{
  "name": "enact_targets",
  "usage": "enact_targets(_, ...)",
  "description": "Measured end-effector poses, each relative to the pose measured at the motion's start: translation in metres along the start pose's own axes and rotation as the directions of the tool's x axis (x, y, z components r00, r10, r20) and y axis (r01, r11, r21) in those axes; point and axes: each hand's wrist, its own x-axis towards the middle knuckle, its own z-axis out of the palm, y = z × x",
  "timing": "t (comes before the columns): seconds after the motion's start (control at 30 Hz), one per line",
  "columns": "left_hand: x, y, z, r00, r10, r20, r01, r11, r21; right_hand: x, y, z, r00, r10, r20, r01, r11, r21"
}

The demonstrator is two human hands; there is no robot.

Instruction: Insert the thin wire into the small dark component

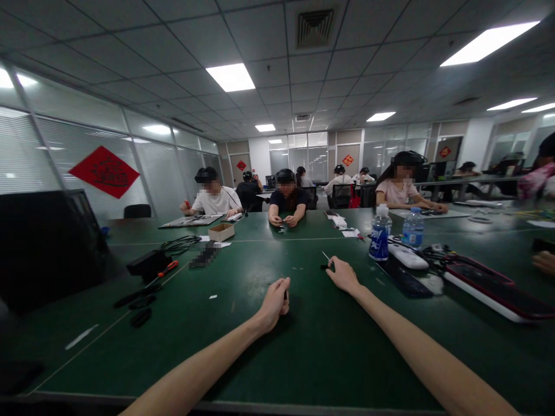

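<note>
My left hand (pixel 274 301) rests on the green table (pixel 182 352), its fingers curled closed. A small dark edge of something shows between them, too little to name. Further forward and to the right, my right hand (pixel 342 275) is closed at the fingertips around a thin metal rod (pixel 326 257) that points up and to the left. Its other end is hidden by the fingers, so its exact kind does not show. Just under these fingertips lies a small black piece (pixel 324 267); whether the hand touches it I cannot tell. The two hands are apart.
To the right stand two water bottles (pixel 379 238), beside a black phone-like slab (pixel 403 277) and a white-and-red device (pixel 494 289). On the left lie an orange-handled screwdriver (pixel 168 268), black parts (pixel 141 317), a cardboard box (pixel 221 232) and a monitor (pixel 47 248). People work opposite.
</note>
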Motion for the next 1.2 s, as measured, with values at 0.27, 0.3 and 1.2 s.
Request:
enact_targets(0.27, -0.003, 0.002, -0.001, 0.996, 0.006, 0.088, -0.012, 0.997, 0.071, 0.01, -0.003, 0.004, 1.0, -0.004, 0.019, 0.005, 1.0, -0.013)
enact_targets(0.3, -0.004, 0.003, 0.0, 0.995, 0.005, 0.098, -0.013, 0.997, 0.081, 0.01, -0.002, 0.004, 1.0, -0.001, 0.019, 0.001, 1.0, -0.011)
enact_targets(1.2, 0.144, 0.004, 0.083, 0.96, 0.042, 0.278, -0.281, 0.16, 0.946, 0.009, 0.017, -0.002, 0.999, 0.041, -0.013, -0.04, 0.997, 0.07)
